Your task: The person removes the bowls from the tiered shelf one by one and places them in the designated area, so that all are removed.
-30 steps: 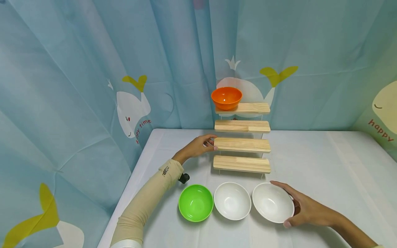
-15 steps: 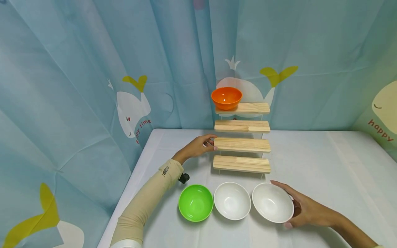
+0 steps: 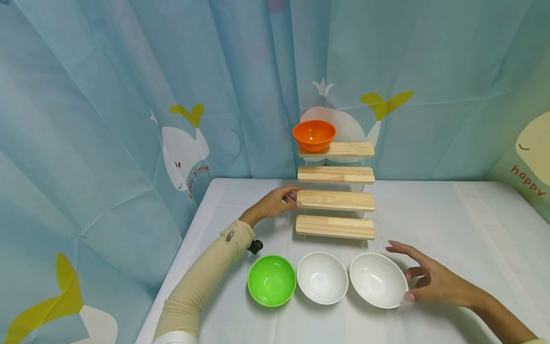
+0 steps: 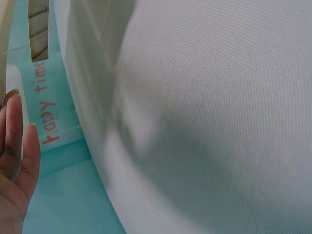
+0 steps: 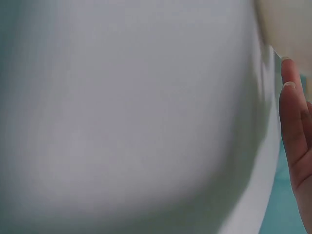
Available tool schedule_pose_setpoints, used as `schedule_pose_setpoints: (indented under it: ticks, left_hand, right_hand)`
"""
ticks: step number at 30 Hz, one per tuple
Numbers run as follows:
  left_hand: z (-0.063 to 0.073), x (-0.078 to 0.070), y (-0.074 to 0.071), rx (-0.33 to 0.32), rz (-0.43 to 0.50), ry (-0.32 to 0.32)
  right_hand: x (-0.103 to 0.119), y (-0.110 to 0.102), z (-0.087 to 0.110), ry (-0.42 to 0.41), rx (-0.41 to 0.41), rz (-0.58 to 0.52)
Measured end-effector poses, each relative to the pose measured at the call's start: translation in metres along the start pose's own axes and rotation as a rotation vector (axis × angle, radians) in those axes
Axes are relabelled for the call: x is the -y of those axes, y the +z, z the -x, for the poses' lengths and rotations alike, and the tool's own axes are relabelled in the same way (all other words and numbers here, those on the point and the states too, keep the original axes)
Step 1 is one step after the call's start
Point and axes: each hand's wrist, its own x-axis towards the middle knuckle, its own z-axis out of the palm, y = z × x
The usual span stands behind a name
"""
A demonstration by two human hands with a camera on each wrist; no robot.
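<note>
In the head view, my left hand [image 3: 275,202] holds the left end of a board on the four-step wooden display stand [image 3: 336,200], thumb in front and fingers behind. An orange bowl [image 3: 314,136] sits at the left of the stand's top step. In front of the stand, a green bowl [image 3: 271,281], a white bowl [image 3: 322,278] and a second white bowl [image 3: 379,281] form a row. Beside the rightmost bowl is my right hand [image 3: 436,279], its fingers spread and loosely bent around nothing, thumb tip right at the rim. The right wrist view catches only its fingers [image 5: 291,117].
A white cloth covers the table [image 3: 451,215]. Blue curtains [image 3: 253,86] with whale prints hang behind it and along the left side. A small black object [image 3: 255,247] shows under my left wrist.
My right hand has let go of the rightmost white bowl and drawn back to the right. The left hand stays on the stand, and the bowls keep their places.
</note>
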Motion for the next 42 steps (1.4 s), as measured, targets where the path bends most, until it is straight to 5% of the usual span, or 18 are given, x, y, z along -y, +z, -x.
schedule_pose_setpoints:
  ticks: [16,28,42]
  left_hand:
    - [0.0,0.0,0.0,0.004,-0.003,0.016]
    - [0.0,-0.001,0.002,0.001,0.002,0.008]
    - [0.0,0.001,0.001,0.004,0.014,0.01]
  right_hand:
    - [0.038,-0.046,-0.012,-0.037,-0.166,0.164]
    - [0.059,-0.062,-0.051,-0.04,-0.213,0.263]
    - [0.075,-0.074,-0.107,-0.063,-0.223,0.236]
